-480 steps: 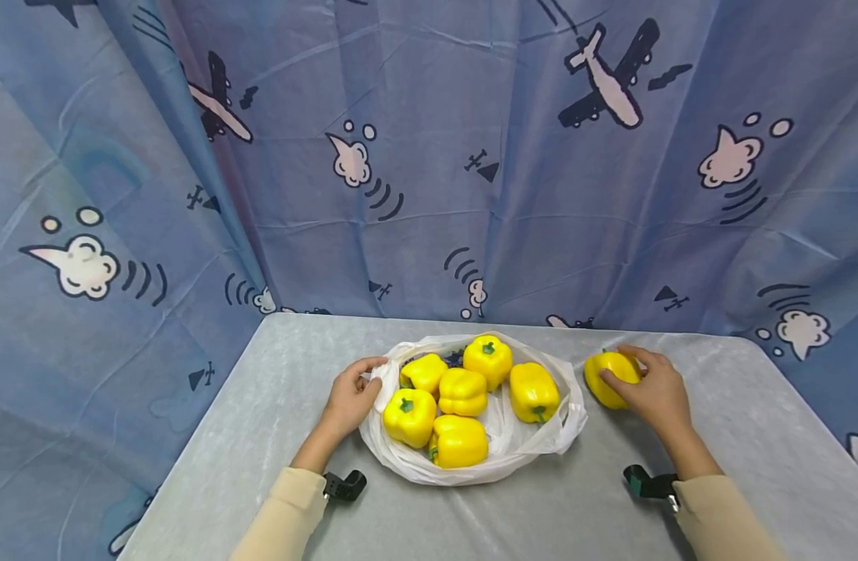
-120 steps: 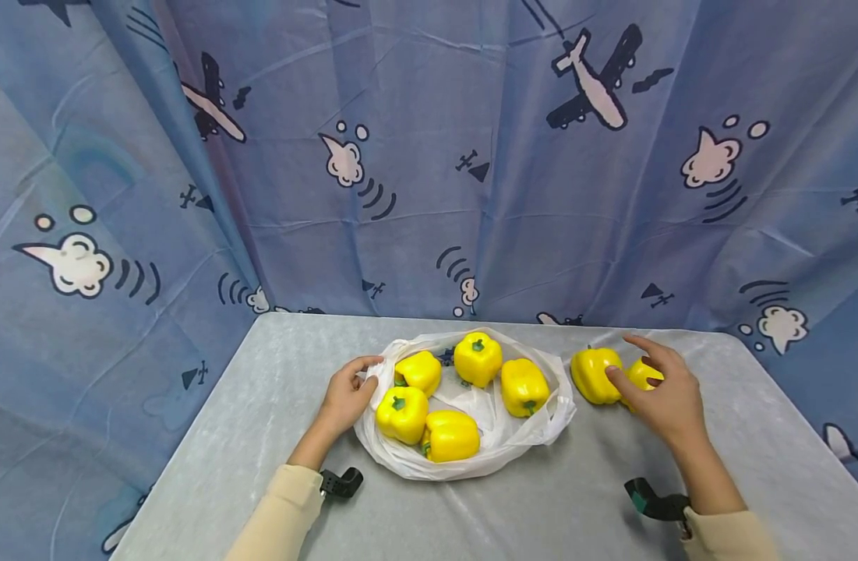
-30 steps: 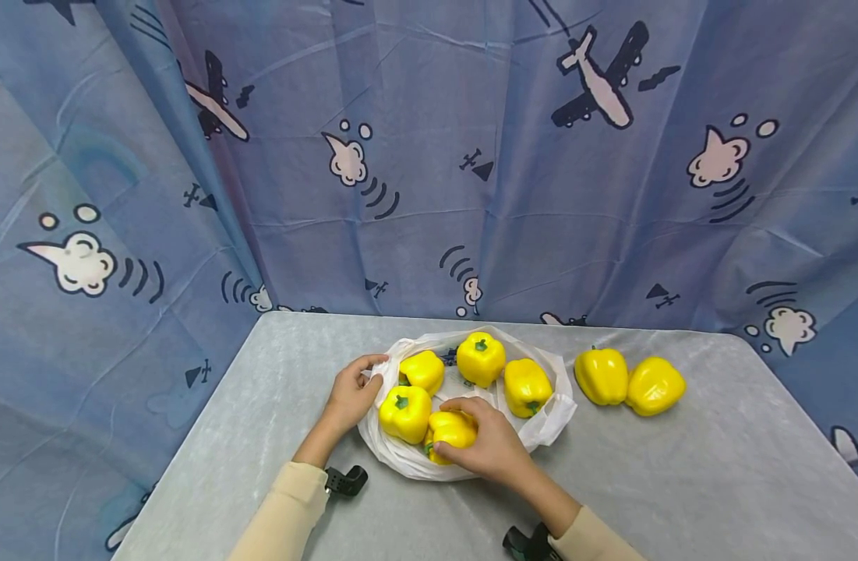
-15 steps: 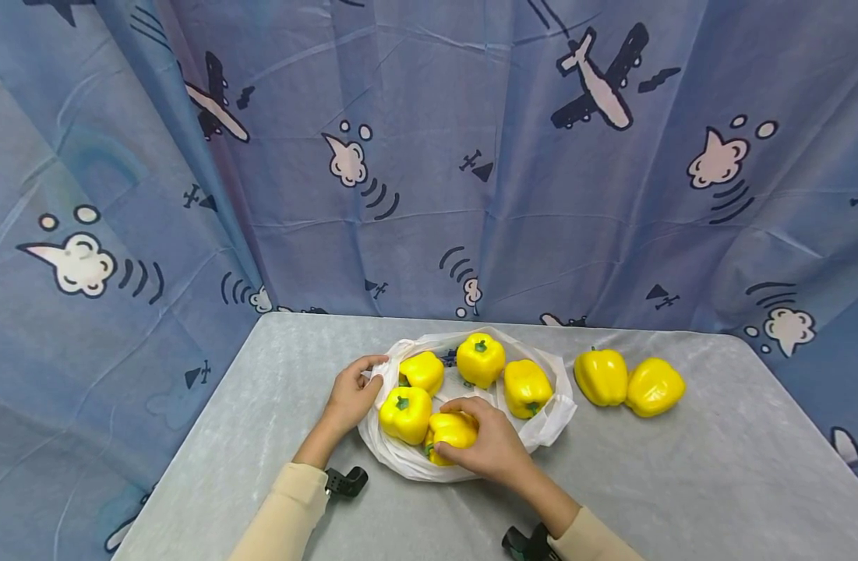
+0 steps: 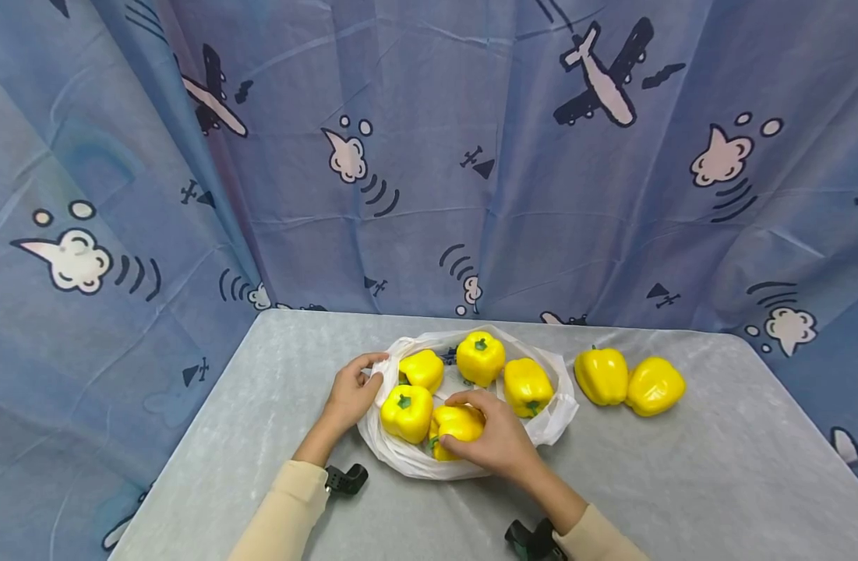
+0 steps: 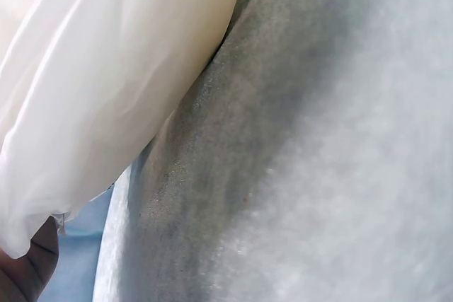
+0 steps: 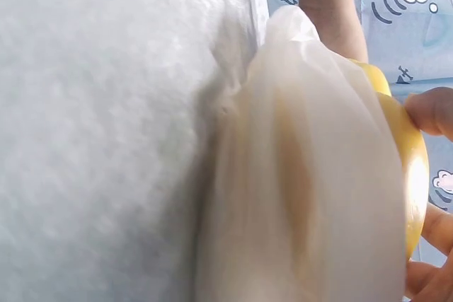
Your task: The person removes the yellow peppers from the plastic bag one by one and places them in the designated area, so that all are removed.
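A white plastic bag (image 5: pixel 563 405) lies with its mouth spread wide on the table, several yellow bell peppers inside. My left hand (image 5: pixel 350 396) holds the bag's left rim between thumb and fingers; in the left wrist view only a bit of that hand (image 6: pixel 32 266) shows below the bag (image 6: pixel 92 90). At the bag's front, my right hand (image 5: pixel 497 436) grips a yellow bell pepper (image 5: pixel 457 425), thumb and fingers on opposite sides. The right wrist view shows this bell pepper (image 7: pixel 409 157) beyond the bag's wall (image 7: pixel 340 175). Another bell pepper (image 5: pixel 406 413) sits just left of it.
Right of the bag, two yellow bell peppers, one upright (image 5: pixel 601 375) and one on its side (image 5: pixel 655 386), touch each other on the grey-covered table (image 5: pixel 716 467). A blue printed curtain (image 5: pixel 414 156) hangs behind the table and along its left side.
A pepper from the bag's middle now lies outside, beside the first one at right. My right hand has come back to the bag; the gripped pepper has shifted slightly right. The left hand stays.
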Tool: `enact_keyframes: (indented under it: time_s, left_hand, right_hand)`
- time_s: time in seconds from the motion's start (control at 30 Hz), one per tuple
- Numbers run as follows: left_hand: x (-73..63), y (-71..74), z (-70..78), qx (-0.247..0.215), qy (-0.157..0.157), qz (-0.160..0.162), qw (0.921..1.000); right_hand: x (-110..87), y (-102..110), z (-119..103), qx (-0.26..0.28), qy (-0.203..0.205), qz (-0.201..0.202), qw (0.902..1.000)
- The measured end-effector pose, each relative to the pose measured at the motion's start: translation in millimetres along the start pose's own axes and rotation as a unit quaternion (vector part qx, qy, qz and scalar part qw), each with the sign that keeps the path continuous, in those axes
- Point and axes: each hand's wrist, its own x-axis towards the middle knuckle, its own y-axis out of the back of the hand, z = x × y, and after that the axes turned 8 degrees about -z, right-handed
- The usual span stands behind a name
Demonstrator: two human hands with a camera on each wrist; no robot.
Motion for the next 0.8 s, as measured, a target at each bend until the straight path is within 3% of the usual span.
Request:
enact_keyframes:
  time_s: [0.3,0.8]
  left_hand:
    - [0.6,0.7,-0.4,0.0,0.0,0.0,1.0]
    - [0.5,0.9,-1.0,0.001,0.004,-0.006,1.0]
  right_hand:
    - [2.9,14.5,-5.3,0.016,0.004,0.013,0.9998]
    - [2.7,57.4,-10.6,-0.003,0.03,0.075,0.9967]
